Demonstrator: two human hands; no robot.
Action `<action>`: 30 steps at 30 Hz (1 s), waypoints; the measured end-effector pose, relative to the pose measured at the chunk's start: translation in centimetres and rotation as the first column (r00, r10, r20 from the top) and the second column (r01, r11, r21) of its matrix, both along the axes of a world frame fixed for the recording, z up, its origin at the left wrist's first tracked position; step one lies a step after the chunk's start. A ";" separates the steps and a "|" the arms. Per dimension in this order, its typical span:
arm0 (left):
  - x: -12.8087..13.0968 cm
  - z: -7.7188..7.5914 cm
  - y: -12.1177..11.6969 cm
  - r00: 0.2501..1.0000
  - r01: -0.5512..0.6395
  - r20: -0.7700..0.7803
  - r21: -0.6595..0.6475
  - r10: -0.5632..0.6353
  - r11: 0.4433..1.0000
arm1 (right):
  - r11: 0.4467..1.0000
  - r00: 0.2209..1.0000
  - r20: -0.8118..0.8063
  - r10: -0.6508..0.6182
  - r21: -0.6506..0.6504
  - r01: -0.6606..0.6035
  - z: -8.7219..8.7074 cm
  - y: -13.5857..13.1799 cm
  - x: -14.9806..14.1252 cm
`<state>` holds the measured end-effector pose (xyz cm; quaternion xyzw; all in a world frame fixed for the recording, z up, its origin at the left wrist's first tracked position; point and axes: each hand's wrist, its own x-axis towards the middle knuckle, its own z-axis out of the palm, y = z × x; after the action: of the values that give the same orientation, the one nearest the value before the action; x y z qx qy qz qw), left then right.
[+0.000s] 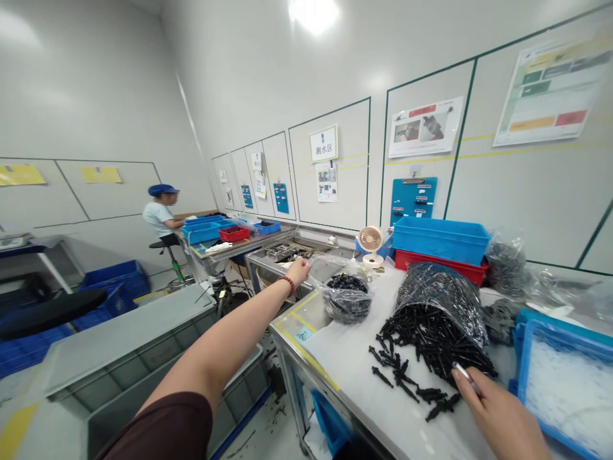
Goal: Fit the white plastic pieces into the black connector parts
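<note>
My left hand is stretched far out, its fingers closed, beside the clear plastic bag of small black parts. What those fingers hold, if anything, cannot be made out. In the lower right, my right hand grips a slim silver metal tool, most of it covered by the fingers. Just beyond that tool, a heap of thin black plastic parts spills from a large clear bag lying on its side. Several loose black parts are scattered on the white-covered table.
A small fan stands behind the bags, near a blue bin stacked on a red one. At right is a blue tray with whitish contents. Grey crates line the left. A seated person works farther back.
</note>
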<state>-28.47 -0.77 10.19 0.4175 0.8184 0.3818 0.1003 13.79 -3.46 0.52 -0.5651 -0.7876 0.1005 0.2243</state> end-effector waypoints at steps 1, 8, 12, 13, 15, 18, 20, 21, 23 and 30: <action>-0.2 -0.2 -0.5 1.000 -0.011 -0.026 -0.009 0.011 1.000 | 1.000 1.000 0.001 0.002 0.003 -0.002 0.0 0.0 -0.1; 1.5 0.6 -4.0 0.949 0.014 -0.316 0.098 0.017 0.995 | 0.985 0.995 -0.051 0.086 0.155 -0.077 -0.8 0.2 -0.5; 7.6 -2.2 -6.1 0.613 0.577 -0.670 0.017 -0.419 0.817 | 0.986 0.992 -0.041 0.116 0.124 -0.110 -1.1 0.2 -0.5; 9.5 -3.5 -6.5 0.454 0.703 -0.681 -0.122 -0.575 0.700 | 0.987 0.992 -0.037 0.122 0.111 -0.117 -1.0 0.1 -0.5; 13.0 -6.3 -6.9 0.165 0.796 -0.604 -0.385 -0.779 0.467 | 0.991 0.994 -0.018 0.110 0.081 -0.108 -0.9 -0.1 -0.6; 16.4 -9.5 -6.8 0.131 0.739 -0.533 -0.510 -0.836 0.441 | 0.997 0.997 0.016 0.074 0.035 -0.075 -0.6 -0.6 -0.9; 17.2 -10.6 -6.6 0.192 0.739 -0.519 -0.482 -0.833 0.470 | 0.995 0.996 0.022 0.088 0.036 -0.089 -0.4 -0.8 -1.1; 17.3 -10.9 -6.4 0.229 0.756 -0.506 -0.446 -0.832 0.479 | 0.993 0.994 0.024 0.104 0.047 -0.105 -0.4 -0.9 -1.2; 17.4 -11.2 -6.1 0.331 0.802 -0.441 -0.334 -0.834 0.494 | 0.988 0.990 0.036 0.133 0.071 -0.136 -0.3 -1.0 -1.3; 20.2 -10.3 -3.6 0.605 0.789 -0.134 0.236 -0.785 0.567 | 0.987 0.983 0.106 0.151 0.035 -0.156 0.0 -1.0 -1.3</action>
<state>-8.26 -4.32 -0.07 0.7499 0.4874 0.4025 0.1955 12.52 -4.50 0.53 -0.5022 -0.8412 0.0715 0.1872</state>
